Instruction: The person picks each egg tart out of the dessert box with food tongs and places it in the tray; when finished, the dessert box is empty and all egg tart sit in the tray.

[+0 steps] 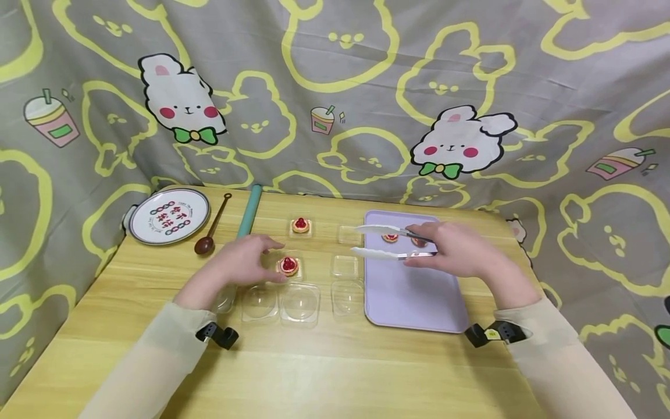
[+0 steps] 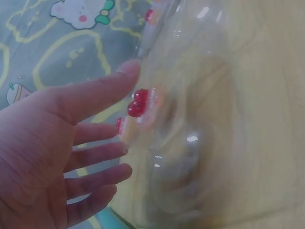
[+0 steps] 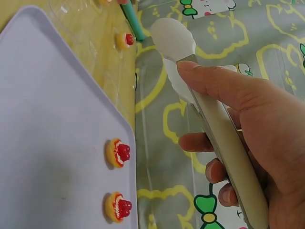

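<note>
My left hand (image 1: 238,265) reaches over a small tart with red berries (image 1: 288,266), which sits in a clear plastic box (image 1: 300,278). In the left wrist view its fingers are spread and hold nothing, with the thumb near the berries. My right hand (image 1: 463,250) grips tongs (image 3: 224,148) with white tips and metal arms. The tips are apart over the left edge of a lavender tray (image 1: 413,302), with nothing between them. Two more tarts lie near the tray's far edge; one tart (image 3: 117,153) shows clearly in the right wrist view.
Another boxed tart (image 1: 300,225) stands farther back. Several clear box halves, one domed lid (image 1: 348,297) among them, lie left of the tray. At the left are a teal roll (image 1: 249,210), a brown ladle (image 1: 205,244) and a patterned plate (image 1: 143,227). A curtain (image 1: 335,105) hangs behind.
</note>
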A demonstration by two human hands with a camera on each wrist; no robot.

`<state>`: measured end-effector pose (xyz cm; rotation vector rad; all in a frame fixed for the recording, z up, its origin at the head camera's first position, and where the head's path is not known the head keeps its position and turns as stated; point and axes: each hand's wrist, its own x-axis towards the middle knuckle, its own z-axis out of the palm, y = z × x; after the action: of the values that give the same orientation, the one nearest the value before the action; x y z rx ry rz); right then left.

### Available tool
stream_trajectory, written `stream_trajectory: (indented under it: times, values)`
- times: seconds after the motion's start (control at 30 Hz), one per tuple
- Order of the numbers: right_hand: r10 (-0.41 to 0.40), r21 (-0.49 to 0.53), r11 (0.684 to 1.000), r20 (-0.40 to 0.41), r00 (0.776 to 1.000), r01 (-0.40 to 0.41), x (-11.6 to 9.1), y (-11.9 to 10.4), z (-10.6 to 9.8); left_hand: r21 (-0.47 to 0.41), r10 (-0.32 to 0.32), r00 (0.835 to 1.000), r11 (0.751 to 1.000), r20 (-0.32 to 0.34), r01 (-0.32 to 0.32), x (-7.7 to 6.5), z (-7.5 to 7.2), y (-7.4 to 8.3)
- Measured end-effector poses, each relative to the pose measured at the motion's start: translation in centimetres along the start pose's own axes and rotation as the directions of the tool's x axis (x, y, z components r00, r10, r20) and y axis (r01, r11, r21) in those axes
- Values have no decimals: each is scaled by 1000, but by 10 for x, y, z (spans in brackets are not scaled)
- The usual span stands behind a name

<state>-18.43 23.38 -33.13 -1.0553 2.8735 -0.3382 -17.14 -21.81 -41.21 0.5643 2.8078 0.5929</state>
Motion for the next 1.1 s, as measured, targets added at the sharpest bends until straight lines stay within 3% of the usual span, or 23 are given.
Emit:
stream_trajectory:
  times: [0.43,0.6,1.1]
  values:
    - [-28,40,999,21,999,27,17,-8,13,-26,15,1000,1000,-11,-15,5,10,-6]
    - [-59,23,998,17,998,59,28,-16,17,-91,43,999,995,8,-42,10,9,-5]
    - [-76,-14,997,121,990,78,73,-49,35,-232,18,1000,972,5,-16,17,14,-10]
